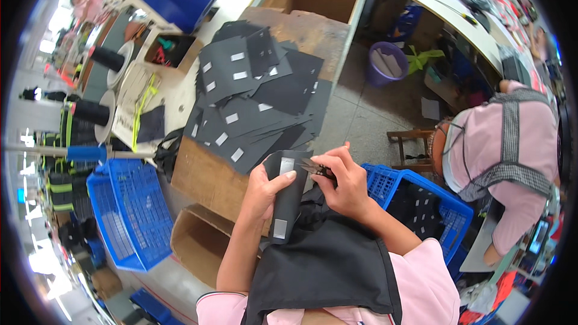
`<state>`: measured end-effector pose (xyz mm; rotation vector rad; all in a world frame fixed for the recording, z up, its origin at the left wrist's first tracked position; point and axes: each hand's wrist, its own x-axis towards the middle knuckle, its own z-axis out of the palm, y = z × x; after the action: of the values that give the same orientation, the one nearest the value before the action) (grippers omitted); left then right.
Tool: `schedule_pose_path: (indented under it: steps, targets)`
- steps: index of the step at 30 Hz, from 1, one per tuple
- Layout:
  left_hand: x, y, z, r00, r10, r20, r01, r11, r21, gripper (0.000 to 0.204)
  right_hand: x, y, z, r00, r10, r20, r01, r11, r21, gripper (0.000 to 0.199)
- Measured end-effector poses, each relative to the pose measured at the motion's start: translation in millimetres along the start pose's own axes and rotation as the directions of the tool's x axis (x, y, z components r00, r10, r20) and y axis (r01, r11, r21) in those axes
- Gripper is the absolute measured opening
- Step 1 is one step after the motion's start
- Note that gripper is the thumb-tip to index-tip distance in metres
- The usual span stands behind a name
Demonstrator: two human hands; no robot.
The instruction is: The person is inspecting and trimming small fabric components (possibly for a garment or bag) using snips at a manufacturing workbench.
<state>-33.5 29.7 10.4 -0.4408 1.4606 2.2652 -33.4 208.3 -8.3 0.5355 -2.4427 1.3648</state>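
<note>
Head view: only one camera, it looks down on both hands over the lap.
Left hand (265,189): closed around a dark fabric piece (288,195), thumb on top, holding it upright in front of the body.
Fabric piece: long and black, with one pale label near its top end and one near its bottom end; it hangs just above the black cloth on the lap (325,265).
Right hand (344,188): fingers closed on small thread snips (316,170); the blades point left and meet the upper edge of the piece, beside the top label.
Stack: many similar black pieces with white labels (256,93) lie fanned out on the counter (208,177), a little beyond the hands.
Baskets: a blue basket (129,210) at the left, another blue basket (421,204) at the right with dark pieces inside.
Other person: somebody in pink clothing (512,156) bends at the far right, well apart.
Doing it well, as I judge: keep the piece tight with the left thumb, bring only the blade tips to the loose thread, and cut close without touching the label or the fabric.
</note>
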Motion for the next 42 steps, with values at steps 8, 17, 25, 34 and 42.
schedule_pose_path:
  steps: [8,17,25,34,42]
  targets:
    - [-9,-5,-10,1.0,-0.016,-0.017,0.015,0.998,-0.06,0.034,3,2,18,0.995,-0.075,0.071,0.075,0.997,0.014,0.035]
    - [-7,-2,-23,0.997,-0.082,-0.011,0.083,0.993,0.082,0.032,32,50,18,0.626,0.176,0.76,-0.598,0.733,0.323,0.029]
    - [-4,-15,-24,0.989,-0.052,-0.142,0.042,0.996,-0.076,0.026,34,28,34,0.732,0.309,0.607,-0.602,0.71,0.365,0.013]
    - [-4,-21,-27,0.937,0.04,-0.348,-0.076,0.993,-0.088,0.024,13,4,26,0.973,0.123,0.193,-0.138,0.988,0.071,0.031]
    - [-3,-20,-25,0.927,0.084,-0.365,-0.112,0.992,-0.056,0.02,14,14,29,0.975,-0.129,0.179,0.129,0.992,0.012,0.032]
